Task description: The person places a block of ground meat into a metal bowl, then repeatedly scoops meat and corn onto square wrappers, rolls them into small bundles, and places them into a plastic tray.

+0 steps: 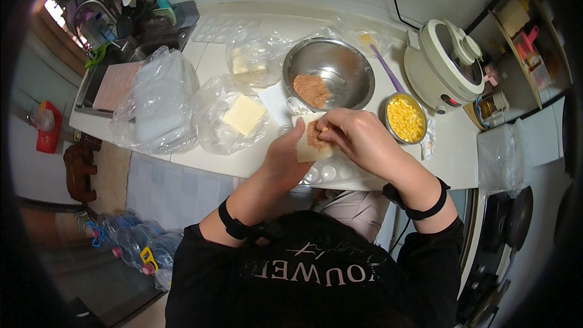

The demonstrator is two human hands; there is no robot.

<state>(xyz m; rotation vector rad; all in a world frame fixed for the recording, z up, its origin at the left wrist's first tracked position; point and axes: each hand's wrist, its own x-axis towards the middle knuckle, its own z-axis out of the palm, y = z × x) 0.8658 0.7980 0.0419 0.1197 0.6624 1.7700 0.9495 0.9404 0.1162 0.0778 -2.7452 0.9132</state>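
Note:
My left hand (284, 150) holds a square wonton wrapper (306, 152) over the counter's front edge. A patch of minced meat filling (313, 138) is spread on it. The fingers of my right hand (363, 136) are pinched together at the filling, with a small yellow bit, like corn, at their tips. To the right stands a small metal bowl of corn kernels (405, 120). Behind my hands, a large steel bowl (349, 73) has a mound of minced meat (311, 90) on its left side. A stack of wrappers (244, 115) lies on an opened plastic bag to the left.
A purple-handled spatula (387, 68) leans behind the corn bowl. A white cooker (443, 67) stands at the back right. Bagged plastic boxes (159, 106) sit by the sink (164, 39). More wrappers (249, 64) lie bagged behind. A clear tray with round cups (328, 173) is under my hands.

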